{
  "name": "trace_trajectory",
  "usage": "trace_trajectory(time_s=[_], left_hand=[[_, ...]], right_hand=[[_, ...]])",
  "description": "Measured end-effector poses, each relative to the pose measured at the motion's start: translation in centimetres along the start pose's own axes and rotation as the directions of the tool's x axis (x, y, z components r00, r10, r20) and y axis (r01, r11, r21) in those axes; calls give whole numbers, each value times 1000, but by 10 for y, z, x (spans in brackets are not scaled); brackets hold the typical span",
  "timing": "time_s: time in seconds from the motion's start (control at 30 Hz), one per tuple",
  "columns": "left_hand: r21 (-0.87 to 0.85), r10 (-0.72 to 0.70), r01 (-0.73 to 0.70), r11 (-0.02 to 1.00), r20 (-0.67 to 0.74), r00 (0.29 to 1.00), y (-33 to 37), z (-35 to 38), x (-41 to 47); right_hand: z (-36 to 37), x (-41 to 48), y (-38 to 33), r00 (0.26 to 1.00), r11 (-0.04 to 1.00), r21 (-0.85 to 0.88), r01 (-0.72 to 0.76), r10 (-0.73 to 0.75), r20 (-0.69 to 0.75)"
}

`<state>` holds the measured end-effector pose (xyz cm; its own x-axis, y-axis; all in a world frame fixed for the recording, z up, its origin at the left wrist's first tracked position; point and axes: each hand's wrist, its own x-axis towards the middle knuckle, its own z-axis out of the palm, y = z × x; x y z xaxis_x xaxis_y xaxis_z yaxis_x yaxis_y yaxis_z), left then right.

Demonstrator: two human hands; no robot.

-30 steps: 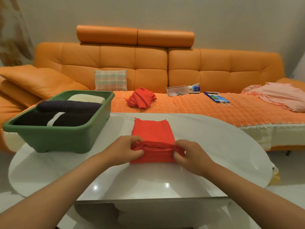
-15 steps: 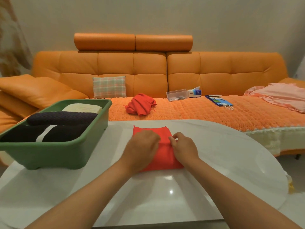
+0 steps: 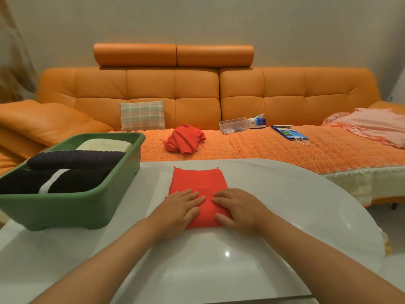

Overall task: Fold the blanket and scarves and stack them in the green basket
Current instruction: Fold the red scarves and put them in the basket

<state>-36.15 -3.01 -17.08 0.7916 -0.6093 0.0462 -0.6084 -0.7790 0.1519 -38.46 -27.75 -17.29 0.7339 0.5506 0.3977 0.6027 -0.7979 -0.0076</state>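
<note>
Our left hand (image 3: 178,207), right hand (image 3: 237,210) pressed flat on folded scarf (image 3: 198,181) on bench (image 3: 285,205); green basket (image 3: 65,211) near left; crumpled scarf (image 3: 183,139) on sofa (image 3: 197,95).

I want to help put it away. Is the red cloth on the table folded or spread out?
Folded. The red scarf is a small rectangle on the table, left hand and right hand pressing it flat.

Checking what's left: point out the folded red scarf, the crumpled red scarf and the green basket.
folded red scarf (image 3: 198,181): head view, far half.
crumpled red scarf (image 3: 184,139): head view, middle.
green basket (image 3: 65,212): head view, front wall.
</note>
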Motion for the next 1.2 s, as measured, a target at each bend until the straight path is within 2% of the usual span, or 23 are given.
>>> trace_trajectory(time_s=[0.07,0.1,0.27,0.4,0.5,0.6,0.7,0.73,0.8,0.87,0.93,1.0,1.03,1.13,1.2], left_hand=[[-110,-40,36,993,-35,999,-7,-3,-5],[-154,-51,41,987,-59,997,-8,-4,-8],[-108,31,-39,993,-70,997,-12,-7,-26],[-283,21,-72,956,-182,983,-11,-13,-32],[-553,-169,4,833,-247,954,-5,-19,-33],[-714,-413,167,680,-185,891,1,-23,-26],[-645,-550,394,655,-48,834,3,-25,-13],[-579,-575,447,682,-47,817,5,-26,-9],[-393,-570,476,787,-168,804,8,-23,-1],[-220,-426,369,903,-344,837,14,-20,8],[-23,-123,126,992,-456,881,20,-20,17],[160,145,-77,984,-478,867,24,-14,24],[207,201,-111,972,-489,849,25,-8,26],[185,128,-47,982,-454,882,26,6,28],[158,88,-31,987,-365,927,20,13,27]], right_hand=[[-5,-12,2,987,999,-6,-49,50,150],[-7,-15,2,983,998,-5,-61,61,172],[-8,-17,-5,978,976,94,-197,189,89],[-17,-15,-1,941,910,249,-333,337,29],[-23,-12,4,888,826,357,-437,460,23],[-25,-1,8,788,682,465,-564,612,58],[-25,13,3,662,572,408,-712,740,117],[-23,16,0,660,606,323,-727,746,88],[-18,21,-3,743,743,116,-660,668,-49],[-12,26,-3,871,883,-41,-468,453,-191],[-2,34,-2,932,943,-136,-303,264,-247],[6,38,-5,962,972,-121,-200,172,-212],[8,38,-7,970,979,-84,-186,169,-177],[12,31,-4,978,987,-23,-157,152,-140],[6,27,-1,977,977,-5,-212,212,13]])
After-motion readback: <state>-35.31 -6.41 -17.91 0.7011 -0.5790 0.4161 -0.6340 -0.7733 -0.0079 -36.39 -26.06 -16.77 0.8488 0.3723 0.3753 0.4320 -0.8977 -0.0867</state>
